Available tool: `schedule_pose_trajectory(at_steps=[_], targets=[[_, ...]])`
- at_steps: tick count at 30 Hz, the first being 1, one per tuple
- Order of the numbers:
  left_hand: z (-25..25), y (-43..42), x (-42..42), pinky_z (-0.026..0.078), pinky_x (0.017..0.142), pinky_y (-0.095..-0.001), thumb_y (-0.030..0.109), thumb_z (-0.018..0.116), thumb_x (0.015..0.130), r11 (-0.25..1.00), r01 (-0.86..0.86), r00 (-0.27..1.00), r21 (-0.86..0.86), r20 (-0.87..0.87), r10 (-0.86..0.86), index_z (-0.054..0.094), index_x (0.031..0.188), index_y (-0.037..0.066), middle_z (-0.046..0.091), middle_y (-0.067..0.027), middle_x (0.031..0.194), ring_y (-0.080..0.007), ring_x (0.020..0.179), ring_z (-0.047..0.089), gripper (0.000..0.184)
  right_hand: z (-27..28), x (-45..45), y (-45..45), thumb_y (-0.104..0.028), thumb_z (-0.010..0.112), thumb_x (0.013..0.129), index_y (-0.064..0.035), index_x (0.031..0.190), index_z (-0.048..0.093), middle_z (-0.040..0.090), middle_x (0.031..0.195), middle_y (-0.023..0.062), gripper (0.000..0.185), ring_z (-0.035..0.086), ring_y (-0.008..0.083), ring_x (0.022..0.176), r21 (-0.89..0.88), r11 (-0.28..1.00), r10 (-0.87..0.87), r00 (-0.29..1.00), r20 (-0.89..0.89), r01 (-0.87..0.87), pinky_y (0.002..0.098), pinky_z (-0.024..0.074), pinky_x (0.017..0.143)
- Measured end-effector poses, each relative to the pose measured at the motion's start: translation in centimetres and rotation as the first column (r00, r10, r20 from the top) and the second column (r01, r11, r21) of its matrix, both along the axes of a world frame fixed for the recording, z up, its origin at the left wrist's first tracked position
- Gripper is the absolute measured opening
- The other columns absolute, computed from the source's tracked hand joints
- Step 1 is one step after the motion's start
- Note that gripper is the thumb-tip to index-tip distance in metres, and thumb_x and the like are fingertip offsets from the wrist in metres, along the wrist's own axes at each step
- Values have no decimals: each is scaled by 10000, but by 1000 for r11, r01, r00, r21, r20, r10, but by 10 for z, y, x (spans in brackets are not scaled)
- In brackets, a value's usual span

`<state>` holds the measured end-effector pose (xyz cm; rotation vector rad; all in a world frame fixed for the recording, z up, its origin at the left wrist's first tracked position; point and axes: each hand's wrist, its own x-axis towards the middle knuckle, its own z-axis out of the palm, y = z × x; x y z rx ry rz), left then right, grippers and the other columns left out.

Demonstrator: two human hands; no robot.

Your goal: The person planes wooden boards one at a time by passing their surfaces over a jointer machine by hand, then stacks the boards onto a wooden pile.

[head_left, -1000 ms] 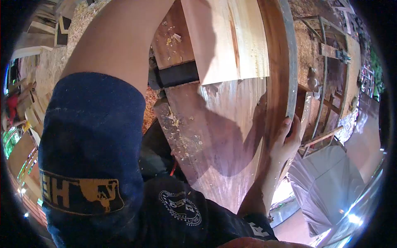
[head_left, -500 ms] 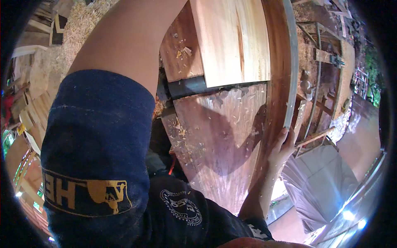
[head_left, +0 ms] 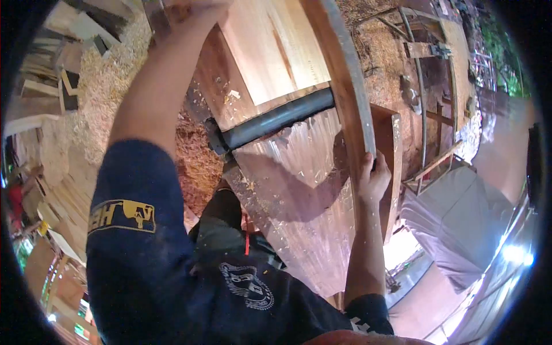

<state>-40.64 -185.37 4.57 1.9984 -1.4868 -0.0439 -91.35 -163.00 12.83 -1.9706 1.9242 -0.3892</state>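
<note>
A pale wooden board lies flat on the far part of a wooden machine bed, just beyond a dark cylinder set across it. The nearer bed surface is scattered with shavings. Along the right side stands a long wooden rail on edge. My right hand is closed around the near end of that rail, thumb on its top edge. My left hand reaches to the top edge of the view, beside the pale board's left side; its fingers are blurred and partly cut off.
Wood shavings cover the floor at left, where several wood offcuts lie. At right are a frame of thin bars and a grey cover. A brown wooden panel sits just beyond the rail.
The pale board has shifted away from me, so more of the cylinder shows. My left arm reaches farther forward. The view has turned; my right hand stays at the rail's end.
</note>
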Motion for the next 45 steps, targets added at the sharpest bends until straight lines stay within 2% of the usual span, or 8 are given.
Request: schedule_pose_trajectory(at_steps=[1,8,12,16,23,32,38,45], targets=[[-20,26,-5,407,1148,-539,509,503,1002,964,-45,999,-261,-40,36,606,1365,-10,578,-250,1437,-451,1339,531,641,3,1,-2,-384,592,1028,8,1099,685,704,882,230,409,706,415,799,-1,1000,10,1000,4,-10,466,538,689],[37,69,-108,374,1185,-538,509,648,877,696,-232,800,679,-274,534,415,1512,-55,451,-279,1544,-459,1448,413,881,4,-3,-1,-447,595,997,-39,1123,703,712,960,227,440,705,441,879,47,997,-58,988,-146,66,524,559,768],[-31,41,-52,529,999,-433,434,755,841,822,-9,265,570,-791,551,556,1389,-67,628,-202,1344,-296,1209,625,769,11,-2,-2,-508,579,989,-50,1128,706,715,1002,227,495,707,430,929,119,987,-91,989,-117,105,525,561,805],[-28,46,-43,552,916,-370,307,788,848,884,-94,214,459,-857,468,682,1226,-33,675,-143,1232,-245,1079,660,519,19,-1,-2,-547,567,985,-53,1122,699,714,1018,225,530,706,432,965,137,981,-122,987,-103,136,529,567,815],[44,59,-73,510,960,-392,359,776,864,853,44,539,521,-731,419,678,1229,20,664,-130,1263,-244,1172,604,509,18,0,-2,-550,551,992,-45,1076,683,694,994,231,529,695,445,928,113,986,-109,986,-122,123,551,558,802],[56,54,-68,589,761,-404,341,820,805,714,-46,613,698,-545,572,685,1200,13,703,-108,1096,-238,934,688,531,13,-2,-3,-536,537,1003,-30,1086,678,696,1000,237,532,700,446,948,154,984,-66,981,-183,95,556,560,814],[35,65,-58,562,728,-396,309,825,790,922,-73,209,380,-898,387,720,1038,52,688,-94,918,-216,860,674,372,12,-3,-1,-551,545,996,-34,1090,685,707,1023,229,544,703,437,951,131,985,-87,983,-160,108,549,563,813],[117,9,-145,599,743,-412,280,727,869,906,208,502,369,-835,225,661,1130,35,654,-106,1031,-215,780,607,364,19,-1,0,-570,551,981,-34,1039,681,711,1036,216,554,704,432,967,110,985,-122,984,-128,136,536,562,823]])
